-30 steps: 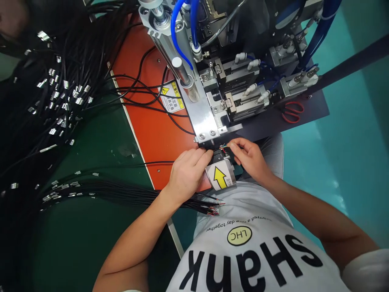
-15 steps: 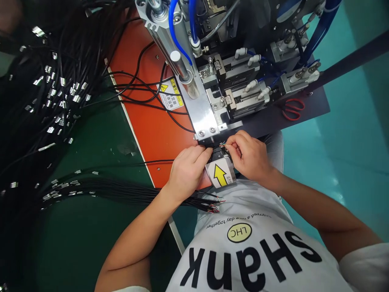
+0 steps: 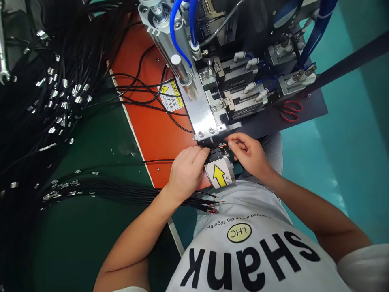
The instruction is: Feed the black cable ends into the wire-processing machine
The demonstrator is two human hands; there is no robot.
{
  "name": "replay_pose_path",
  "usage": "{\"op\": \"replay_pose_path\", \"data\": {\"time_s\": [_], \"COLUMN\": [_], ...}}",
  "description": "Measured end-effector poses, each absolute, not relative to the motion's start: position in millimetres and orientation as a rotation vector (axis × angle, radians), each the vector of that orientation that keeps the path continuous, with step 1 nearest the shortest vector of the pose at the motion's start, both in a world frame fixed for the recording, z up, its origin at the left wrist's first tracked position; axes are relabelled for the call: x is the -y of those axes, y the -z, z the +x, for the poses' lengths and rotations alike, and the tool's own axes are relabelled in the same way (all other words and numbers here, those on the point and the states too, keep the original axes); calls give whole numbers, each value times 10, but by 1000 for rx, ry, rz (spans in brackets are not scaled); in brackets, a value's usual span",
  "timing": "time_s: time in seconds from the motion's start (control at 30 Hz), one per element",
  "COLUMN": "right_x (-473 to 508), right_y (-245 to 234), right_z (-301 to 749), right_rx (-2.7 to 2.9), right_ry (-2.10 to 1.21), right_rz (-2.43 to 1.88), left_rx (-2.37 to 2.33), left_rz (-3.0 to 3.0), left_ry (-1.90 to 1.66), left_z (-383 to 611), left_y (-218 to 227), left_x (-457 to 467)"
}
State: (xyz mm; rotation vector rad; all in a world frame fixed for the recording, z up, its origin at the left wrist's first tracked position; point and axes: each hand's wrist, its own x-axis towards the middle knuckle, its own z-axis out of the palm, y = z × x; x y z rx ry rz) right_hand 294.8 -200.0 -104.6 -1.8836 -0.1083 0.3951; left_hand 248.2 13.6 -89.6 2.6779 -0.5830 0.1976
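Note:
A black cable (image 3: 158, 162) runs from the left across the orange plate into my left hand (image 3: 187, 168). My left hand is closed on it, thumb and forefinger pressed down at the front of the machine. Beyond those fingertips the cable's thin coloured wires (image 3: 223, 145) stick out over a small black fixture (image 3: 216, 154). Just right of the wire ends is my right hand (image 3: 251, 154), its thumb and forefinger slightly apart and its other fingers curled. Nothing shows between its fingertips. Below the fixture is a white label with a yellow arrow (image 3: 219, 175).
The press machine (image 3: 197, 109) with blue air hoses stands right ahead. Red-handled scissors (image 3: 291, 110) lie on its dark base. A bundle of black cables (image 3: 121, 190) with stripped ends lies beside my left forearm. More cables with shiny metal ends (image 3: 63, 101) heap at the left, near a wrench (image 3: 3, 61).
My right hand has drawn back slightly to the right from the wires, and its fingertips have parted. The coloured wires show more fully. My left hand stays almost where it was.

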Motion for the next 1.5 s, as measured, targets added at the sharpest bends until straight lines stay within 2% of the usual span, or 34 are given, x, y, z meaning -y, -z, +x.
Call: {"op": "replay_pose_path", "data": {"time_s": [0.2, 0.37, 0.5, 0.87, 1.17, 1.33, 1.5], "right_x": [1892, 1879, 1872, 2032, 2273, 2332, 2592], "right_y": [1055, 1065, 1067, 1165, 1194, 1136, 1066], "right_z": [3109, 3119, 3112, 3020, 2852, 2822, 2779], "right_rx": [-108, -209, -224, -226, -345, -344, -397], "right_ry": [-682, -794, -779, -734, -645, -612, -576], "right_rz": [-1515, -1309, -1314, -1444, -1440, -1427, -1424], "left_rx": [509, 296, 160, 195, 136, 240, 716], "left_rz": [2707, 2487, 2555, 2815, 2803, 2707, 2598], "left_ry": [-273, -91, -84, -62, -120, -72, 381], "left_z": [2464, 2343, 2106, 1816, 2189, 2396, 1994], "left_y": [852, 767, 743, 805, 806, 648, 283], "left_x": [-118, -140, -212, -191, -277, -522, -639]}}
